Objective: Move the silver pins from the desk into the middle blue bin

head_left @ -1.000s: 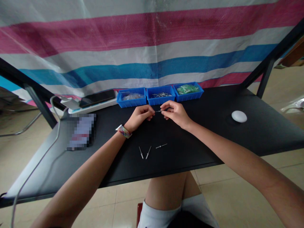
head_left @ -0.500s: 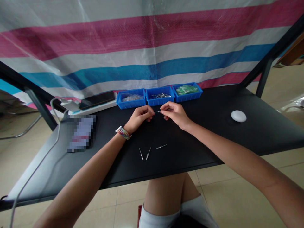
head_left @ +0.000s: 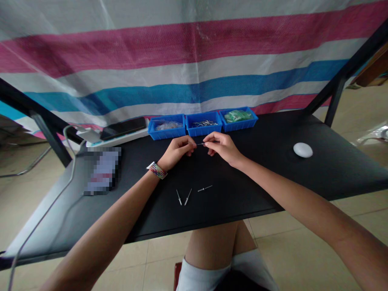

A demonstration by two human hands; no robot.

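Note:
Between my two hands a thin metal pop rivet (head_left: 200, 144) is held roughly level above the black table. My left hand (head_left: 181, 148) pinches its left end, and my right hand (head_left: 220, 146) grips the right end; the fingertips cover both ends. Nearer the table's front edge lie three more rivets: one on the left (head_left: 179, 197), one in the middle (head_left: 188, 197) and one on the right (head_left: 205, 188). Just beyond my hands stands a blue bin of rivets (head_left: 204, 131).
A blue bin of clear plastic bags (head_left: 153, 132) and another with green packets (head_left: 254, 125) flank the middle bin. On the left are a phone (head_left: 123, 128) on a white power strip, a blurred pouch (head_left: 104, 171) and a cable. A white mouse (head_left: 303, 150) lies right.
The right fingers have closed over more of the rivet, so less of it shows between the hands. Otherwise only the view has shifted slightly.

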